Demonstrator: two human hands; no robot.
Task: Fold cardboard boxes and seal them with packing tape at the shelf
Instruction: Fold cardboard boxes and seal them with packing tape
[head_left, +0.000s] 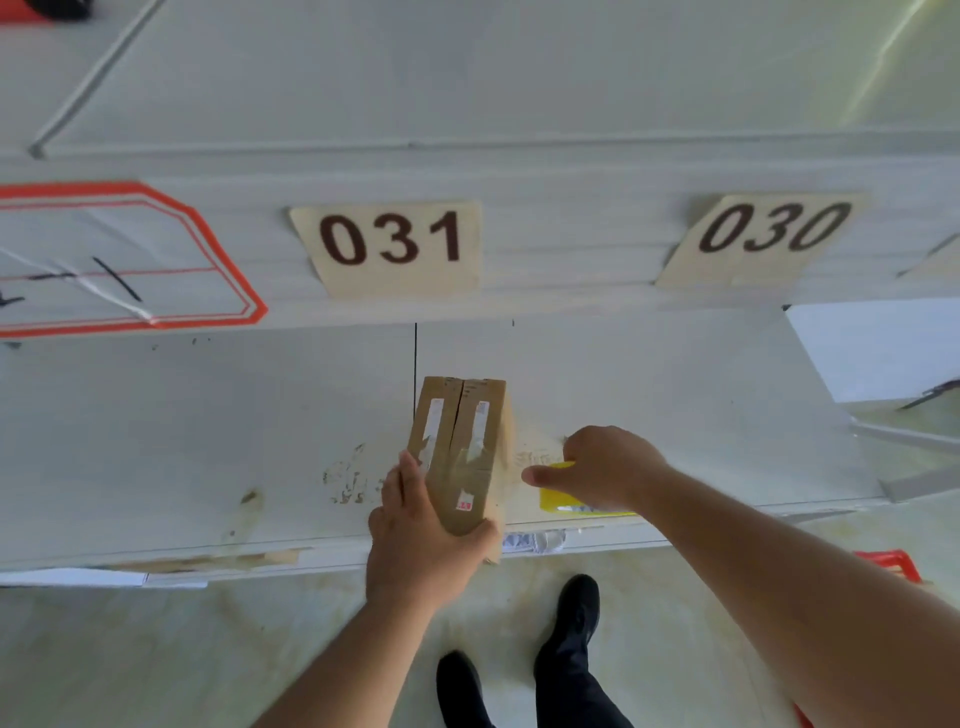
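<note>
White shelf (208, 441), scuffed and stained near its front edge, with bare room to the left of the box and more to the right, beyond the yellow item. Upper shelf edge (571, 244) above, carrying tan labels "031" (390, 244) and "030" (769, 234) and a red-bordered sticker (119, 254) at far left. Pale floor (260, 649) below, with black shoes (566, 623) and a red crate (891, 564) at the right margin. Brown cardboard box (457, 452) on the shelf, near end overhanging the front edge, long axis running from the front toward the back, top flaps closed along a centre seam, clear tape across the near part. Left hand (415, 540) gripping the near end of the box, fingers flat along its left side, thumb curled round the near corner. Right hand (597, 467) just right of the box, fingers curled over a yellow item (558, 501) lying flat on the shelf; cannot tell what, if anything, is pinched.
</note>
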